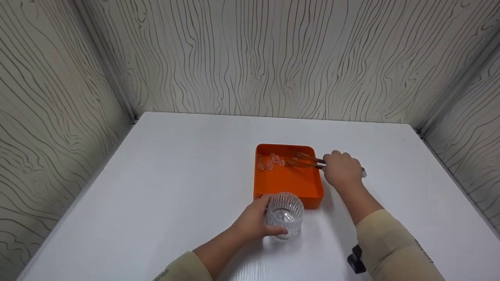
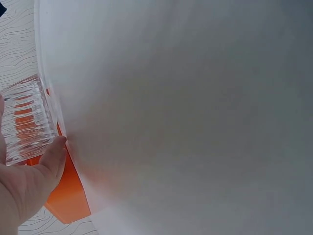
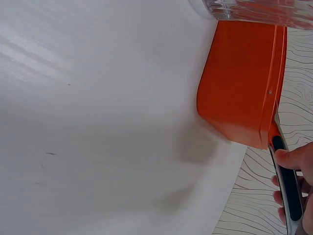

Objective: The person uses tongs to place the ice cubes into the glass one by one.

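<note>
right grip [image 1: 343, 170] holds black-handled metal tongs [image 3: 288, 183]; left grip [image 1: 253, 221] clasps ribbed clear-glass tumbler [image 1: 286, 219]. likely step: reaching small clear cubes [image 1: 269, 166], left of right grip; next needs squeeze.

left grip [image 2: 25, 186]: holds ribbed glass [image 2: 30, 117] | orange tray [image 2: 71, 196]: behind glass | white tabletop [image 2: 190, 117]: right

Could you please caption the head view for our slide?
Left hand holding a glass, right hand holding tongs over an orange tray.

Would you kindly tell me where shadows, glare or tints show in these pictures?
Head view: shadow on the table beside the orange tray; left wrist view: faint orange tint on the table; right wrist view: pale glare streaks, upper left.
</note>
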`<state>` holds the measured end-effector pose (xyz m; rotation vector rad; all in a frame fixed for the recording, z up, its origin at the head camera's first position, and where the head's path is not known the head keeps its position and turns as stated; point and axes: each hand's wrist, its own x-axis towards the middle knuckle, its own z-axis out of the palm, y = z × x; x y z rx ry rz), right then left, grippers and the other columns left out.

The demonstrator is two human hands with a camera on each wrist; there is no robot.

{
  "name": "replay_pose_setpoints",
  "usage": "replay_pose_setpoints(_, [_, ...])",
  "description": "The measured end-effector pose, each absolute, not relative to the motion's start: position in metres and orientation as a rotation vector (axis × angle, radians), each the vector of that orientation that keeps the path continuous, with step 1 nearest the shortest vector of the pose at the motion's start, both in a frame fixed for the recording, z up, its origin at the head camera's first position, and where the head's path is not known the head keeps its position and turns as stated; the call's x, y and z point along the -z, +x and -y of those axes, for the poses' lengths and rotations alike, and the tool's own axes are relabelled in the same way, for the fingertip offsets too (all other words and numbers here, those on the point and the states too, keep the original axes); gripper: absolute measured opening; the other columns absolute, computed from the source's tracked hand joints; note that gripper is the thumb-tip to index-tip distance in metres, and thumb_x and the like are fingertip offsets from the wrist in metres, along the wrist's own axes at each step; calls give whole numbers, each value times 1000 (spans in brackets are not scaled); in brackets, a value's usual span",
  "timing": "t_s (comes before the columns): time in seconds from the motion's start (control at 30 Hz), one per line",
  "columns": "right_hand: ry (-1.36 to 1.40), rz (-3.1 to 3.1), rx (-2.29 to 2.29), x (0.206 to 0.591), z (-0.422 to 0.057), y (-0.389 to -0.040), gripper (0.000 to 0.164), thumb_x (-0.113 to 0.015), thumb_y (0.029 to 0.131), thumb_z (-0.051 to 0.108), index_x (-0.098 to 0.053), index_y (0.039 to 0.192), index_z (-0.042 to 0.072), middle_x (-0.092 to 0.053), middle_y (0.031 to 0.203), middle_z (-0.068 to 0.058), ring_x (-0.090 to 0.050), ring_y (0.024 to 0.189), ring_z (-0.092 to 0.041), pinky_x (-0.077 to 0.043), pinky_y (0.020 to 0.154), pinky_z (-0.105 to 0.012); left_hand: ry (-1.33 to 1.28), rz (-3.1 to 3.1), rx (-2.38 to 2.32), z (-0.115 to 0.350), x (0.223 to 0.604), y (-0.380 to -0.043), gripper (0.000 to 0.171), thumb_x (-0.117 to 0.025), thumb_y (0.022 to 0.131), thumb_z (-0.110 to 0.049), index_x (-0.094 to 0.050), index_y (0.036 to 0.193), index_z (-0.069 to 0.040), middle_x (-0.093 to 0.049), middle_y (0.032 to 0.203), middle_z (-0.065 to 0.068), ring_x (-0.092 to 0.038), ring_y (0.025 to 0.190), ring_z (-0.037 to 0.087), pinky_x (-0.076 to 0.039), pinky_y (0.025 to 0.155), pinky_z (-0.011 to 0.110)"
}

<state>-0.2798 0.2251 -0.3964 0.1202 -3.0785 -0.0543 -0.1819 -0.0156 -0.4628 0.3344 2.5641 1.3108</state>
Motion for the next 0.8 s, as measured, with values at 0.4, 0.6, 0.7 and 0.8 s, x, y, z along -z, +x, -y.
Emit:
replay_pose_setpoints(0.4, [182,3052,8,398,-227,-278,8,-64,83,14,-70,88,10,-51,68,-6,-49,62,-24,-44,48,-34,361,-2550,-1325,15,462,-182,77,-82,60,-43,-43,125,-29,-51,118,-12,-50,108,13,-45,93,40])
replay_pose_setpoints(0.6, [128,3125,-76,395,-228,-278,14,-62,85,15,-72,94,12,-56,75,-6,-49,63,-23,-45,49,-34,372,-2560,-1310,15,462,-182,76,-82,60,-42,-43,125,-29,-51,118,-12,-50,109,13,-44,94,40])
replay_pose_setpoints(0.7, [99,3149,-110,394,-229,-278,15,-61,85,15,-72,95,13,-58,76,-5,-50,63,-23,-44,49,-34,383,-2569,-1302,15,462,-182,76,-82,61,-42,-43,125,-29,-51,118,-12,-50,109,13,-44,94,40])
replay_pose_setpoints(0.8, [86,3157,-123,395,-230,-277,15,-61,85,15,-72,95,14,-59,77,-5,-51,63,-23,-44,48,-34,383,-2569,-1302,16,463,-182,76,-82,60,-42,-44,125,-29,-51,118,-12,-50,109,13,-44,94,40])
